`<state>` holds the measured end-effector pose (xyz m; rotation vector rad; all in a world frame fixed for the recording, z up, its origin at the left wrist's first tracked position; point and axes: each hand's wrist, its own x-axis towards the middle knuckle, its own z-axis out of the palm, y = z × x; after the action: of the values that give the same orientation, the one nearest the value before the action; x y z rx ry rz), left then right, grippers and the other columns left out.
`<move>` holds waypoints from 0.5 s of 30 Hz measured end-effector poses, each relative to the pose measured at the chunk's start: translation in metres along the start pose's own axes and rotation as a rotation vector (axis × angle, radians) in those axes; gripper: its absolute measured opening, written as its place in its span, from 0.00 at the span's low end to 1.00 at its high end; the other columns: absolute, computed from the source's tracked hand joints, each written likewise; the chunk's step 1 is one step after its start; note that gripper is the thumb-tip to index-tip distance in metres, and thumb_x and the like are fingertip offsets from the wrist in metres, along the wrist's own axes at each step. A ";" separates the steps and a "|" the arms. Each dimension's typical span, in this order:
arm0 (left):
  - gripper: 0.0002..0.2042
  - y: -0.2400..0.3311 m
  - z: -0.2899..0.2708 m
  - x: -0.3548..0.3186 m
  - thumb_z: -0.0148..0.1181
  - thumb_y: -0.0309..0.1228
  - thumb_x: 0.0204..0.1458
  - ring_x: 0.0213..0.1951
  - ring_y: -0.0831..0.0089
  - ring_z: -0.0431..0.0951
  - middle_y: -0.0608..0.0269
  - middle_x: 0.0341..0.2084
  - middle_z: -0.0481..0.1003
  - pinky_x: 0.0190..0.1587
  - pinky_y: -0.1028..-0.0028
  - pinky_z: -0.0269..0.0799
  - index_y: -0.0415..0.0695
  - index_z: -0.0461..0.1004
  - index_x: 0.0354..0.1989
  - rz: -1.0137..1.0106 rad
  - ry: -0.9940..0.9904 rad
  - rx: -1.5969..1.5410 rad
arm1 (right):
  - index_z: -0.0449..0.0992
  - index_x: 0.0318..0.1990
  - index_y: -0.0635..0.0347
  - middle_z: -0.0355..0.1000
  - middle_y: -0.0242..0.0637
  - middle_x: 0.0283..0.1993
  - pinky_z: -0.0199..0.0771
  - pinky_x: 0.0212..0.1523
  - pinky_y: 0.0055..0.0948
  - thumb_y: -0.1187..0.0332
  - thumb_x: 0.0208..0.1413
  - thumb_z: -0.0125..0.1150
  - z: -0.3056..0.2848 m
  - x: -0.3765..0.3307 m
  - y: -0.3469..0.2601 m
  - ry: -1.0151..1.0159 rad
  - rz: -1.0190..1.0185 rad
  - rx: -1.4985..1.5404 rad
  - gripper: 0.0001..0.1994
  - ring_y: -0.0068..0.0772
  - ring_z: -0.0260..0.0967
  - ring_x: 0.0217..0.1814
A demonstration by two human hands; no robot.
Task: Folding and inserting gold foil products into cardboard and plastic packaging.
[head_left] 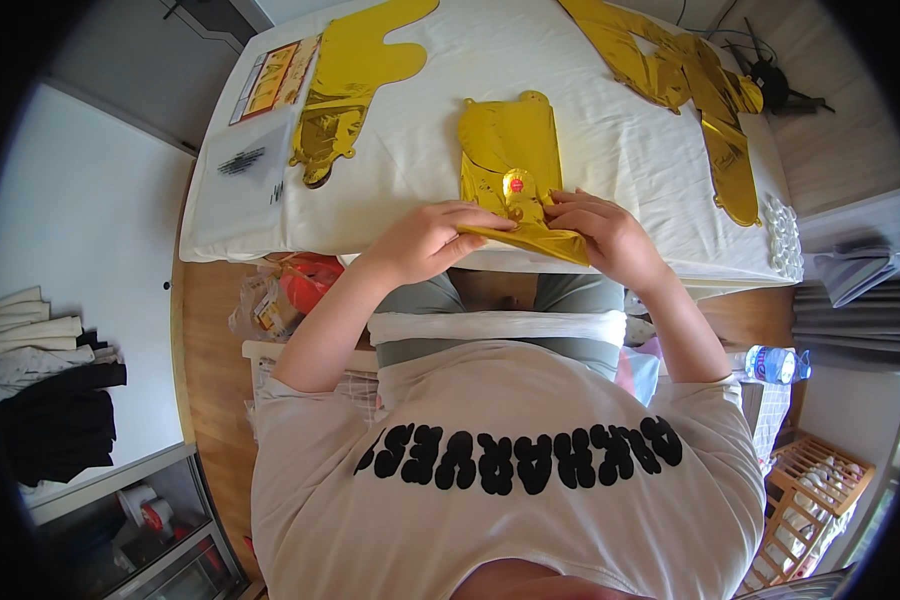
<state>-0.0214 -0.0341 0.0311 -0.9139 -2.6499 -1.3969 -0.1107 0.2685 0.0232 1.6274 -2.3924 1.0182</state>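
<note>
A flat gold foil balloon (510, 135), folded into a narrow strip, lies on the white-covered table (390, 190) right in front of me. Its near end is drawn up into a crease that hangs at the table's front edge. My left hand (432, 238) grips this crease from the left, thumb below and fingers on top. At the crease's other end, my right hand (610, 236) has its fingers curled onto the foil. A round clear sticker with a red centre (516, 185) sits on the foil between the hands.
Flat gold foil balloons lie at the far left (370, 70) and far right (660, 70). Left are a printed packet (270, 82) and clear plastic sleeves (238, 190); right are a black device with antennas (770, 78) and clear coiled plastic (783, 236). A water bottle (776, 364) stands lower right.
</note>
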 end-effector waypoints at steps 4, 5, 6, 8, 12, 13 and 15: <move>0.14 0.002 -0.002 -0.002 0.57 0.32 0.67 0.34 0.71 0.78 0.58 0.39 0.83 0.42 0.71 0.75 0.39 0.79 0.55 -0.265 0.014 -0.073 | 0.82 0.43 0.67 0.80 0.45 0.52 0.78 0.57 0.38 0.75 0.56 0.71 -0.002 0.003 -0.011 0.050 0.130 0.131 0.09 0.48 0.79 0.56; 0.14 -0.004 0.001 -0.003 0.56 0.35 0.69 0.30 0.76 0.73 0.62 0.33 0.81 0.37 0.73 0.70 0.37 0.79 0.53 -0.302 0.060 -0.111 | 0.82 0.43 0.67 0.80 0.44 0.50 0.79 0.54 0.36 0.75 0.57 0.71 -0.003 0.004 -0.013 0.037 0.219 0.137 0.08 0.45 0.79 0.54; 0.16 -0.003 0.001 -0.001 0.56 0.38 0.70 0.27 0.81 0.67 0.66 0.28 0.78 0.32 0.76 0.66 0.36 0.80 0.51 -0.336 0.103 -0.152 | 0.82 0.43 0.67 0.80 0.44 0.50 0.79 0.54 0.36 0.75 0.57 0.71 -0.003 0.003 -0.012 0.038 0.220 0.136 0.08 0.45 0.79 0.54; 0.18 0.001 0.008 0.003 0.56 0.41 0.70 0.26 0.82 0.68 0.66 0.25 0.77 0.32 0.75 0.66 0.35 0.80 0.50 -0.372 0.200 -0.181 | 0.81 0.47 0.66 0.81 0.43 0.46 0.79 0.49 0.32 0.74 0.59 0.71 -0.001 0.000 -0.008 -0.048 0.436 0.126 0.10 0.40 0.81 0.46; 0.19 -0.003 0.007 0.011 0.58 0.43 0.69 0.29 0.83 0.71 0.69 0.27 0.78 0.34 0.77 0.68 0.35 0.79 0.49 -0.546 0.314 -0.299 | 0.73 0.59 0.63 0.82 0.42 0.40 0.78 0.45 0.29 0.73 0.61 0.70 0.005 0.007 -0.013 0.090 0.526 0.354 0.20 0.32 0.81 0.39; 0.19 -0.004 0.009 0.010 0.58 0.43 0.69 0.29 0.83 0.71 0.69 0.27 0.78 0.34 0.77 0.68 0.35 0.79 0.49 -0.546 0.314 -0.299 | 0.68 0.63 0.62 0.82 0.41 0.37 0.77 0.44 0.28 0.73 0.62 0.69 0.004 0.012 -0.017 0.118 0.524 0.309 0.24 0.29 0.80 0.37; 0.17 -0.006 0.012 0.009 0.61 0.37 0.68 0.33 0.83 0.73 0.69 0.33 0.79 0.38 0.78 0.70 0.36 0.75 0.55 -0.359 0.346 -0.353 | 0.63 0.67 0.61 0.82 0.40 0.34 0.77 0.43 0.28 0.73 0.62 0.68 0.001 0.017 -0.021 0.147 0.522 0.263 0.28 0.26 0.79 0.34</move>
<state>-0.0291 -0.0228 0.0218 -0.1666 -2.4211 -1.9328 -0.0995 0.2500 0.0390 0.9391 -2.7319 1.5241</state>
